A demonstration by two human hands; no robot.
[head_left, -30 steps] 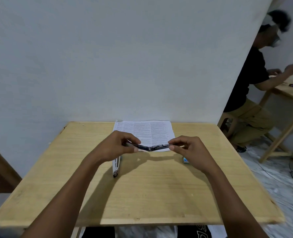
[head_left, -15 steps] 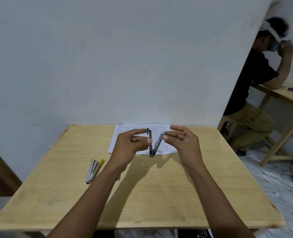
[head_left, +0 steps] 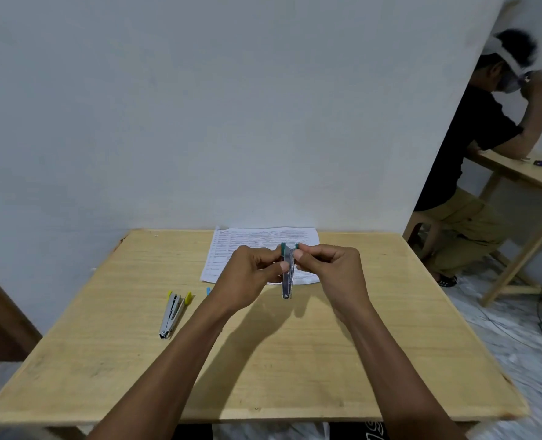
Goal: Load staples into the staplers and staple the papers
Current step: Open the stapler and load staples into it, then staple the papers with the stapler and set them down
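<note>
Obs: the green stapler is held upright above the table, hinge end down and green tips up. It is in front of the papers, which lie at the far edge. The left hand pinches the stapler's left arm between thumb and fingers; the right hand pinches the right arm the same way. The two arms stand nearly together, with a narrow gap at the top.

Staple strip inside: cannot tell.

Likely step: folding it shut after loading. To do it well, press both arms evenly, keep fingertips clear of the gap, and stop if it binds.

The yellow stapler lies apart to the left, slightly open, probably next.
</note>
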